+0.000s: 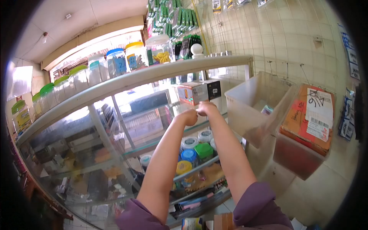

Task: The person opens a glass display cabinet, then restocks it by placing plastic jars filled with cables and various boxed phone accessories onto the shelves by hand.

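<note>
Orange-and-white box [191, 93] sat on the glass shelf [177, 109]. Left hand [189, 117] and right hand [207, 108] were close together in front, fingers curled; couldn't tell either grip's opening or whether it held anything.

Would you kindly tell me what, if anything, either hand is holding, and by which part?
It cannot be told: the left hand and the right hand are curled close together, and no held thing shows clearly.
</note>
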Demonstrator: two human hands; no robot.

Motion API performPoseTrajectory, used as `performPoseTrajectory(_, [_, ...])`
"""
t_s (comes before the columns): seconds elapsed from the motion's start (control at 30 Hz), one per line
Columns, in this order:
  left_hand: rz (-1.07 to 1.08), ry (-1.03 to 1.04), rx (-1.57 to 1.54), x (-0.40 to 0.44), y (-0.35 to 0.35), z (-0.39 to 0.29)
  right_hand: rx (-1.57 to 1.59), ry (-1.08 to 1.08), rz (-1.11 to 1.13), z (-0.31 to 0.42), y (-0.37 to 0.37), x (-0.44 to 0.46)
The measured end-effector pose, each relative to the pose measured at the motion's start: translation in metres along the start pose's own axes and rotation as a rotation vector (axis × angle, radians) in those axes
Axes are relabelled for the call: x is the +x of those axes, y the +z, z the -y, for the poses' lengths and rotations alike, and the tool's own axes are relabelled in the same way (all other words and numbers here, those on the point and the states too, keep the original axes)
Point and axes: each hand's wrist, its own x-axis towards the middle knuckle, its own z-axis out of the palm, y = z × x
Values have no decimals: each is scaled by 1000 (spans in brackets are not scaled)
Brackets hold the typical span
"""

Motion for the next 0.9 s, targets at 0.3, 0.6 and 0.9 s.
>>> performPoseTrajectory(0.3, [-723,-26,56,-165,57,-56,264,-252,-316,30,24,-177])
performPoseTrajectory(0.6, [-634,-66,-309,-355,211,-118,470,-235,-233,15,106,-449])
performPoseTrajectory(0.9, [-522,-445,-566,-486,352,-182,694,57,-298,-2,214,-649])
